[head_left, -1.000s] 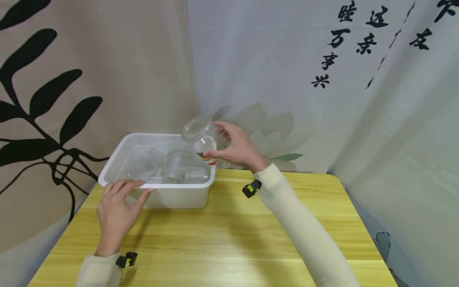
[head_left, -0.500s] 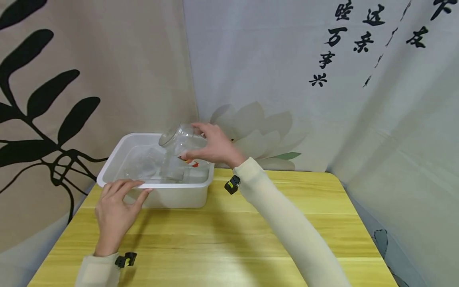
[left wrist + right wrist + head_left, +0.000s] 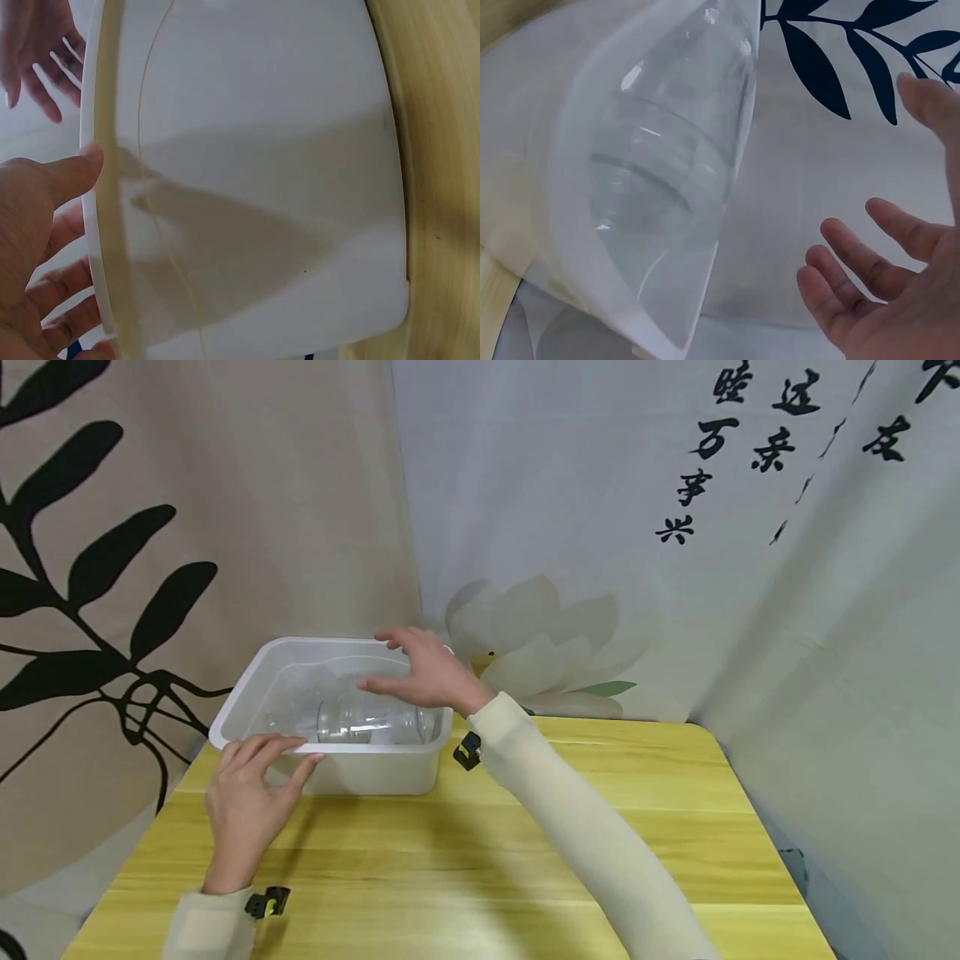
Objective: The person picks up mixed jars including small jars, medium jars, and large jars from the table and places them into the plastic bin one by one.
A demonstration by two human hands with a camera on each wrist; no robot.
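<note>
In the head view my left hand [image 3: 247, 802] holds the near rim of a white plastic tub [image 3: 367, 770], its thumb outside and its fingers over the edge. The left wrist view shows the same thumb [image 3: 79, 174] on the tub's rim. Above the tub's right end hangs my right hand [image 3: 427, 670], fingers spread, touching nothing. A clear jar [image 3: 371, 720] lies on its side in the tub below that hand. More clear containers [image 3: 292, 702] lie to its left, hard to tell apart. From the right wrist, clear jars [image 3: 660, 157] show inside the tub, beside the loose fingers [image 3: 870, 262].
The tub stands at the back left of a yellow wooden table [image 3: 465, 877]. Behind it hangs a pale curtain [image 3: 322, 510] printed with dark leaves; a light cloth [image 3: 555, 510] with black writing hangs to the right.
My right hand moved left over the tub with a clear jar, lowered it in on its side, and let go. My left hand stayed on the rim.
</note>
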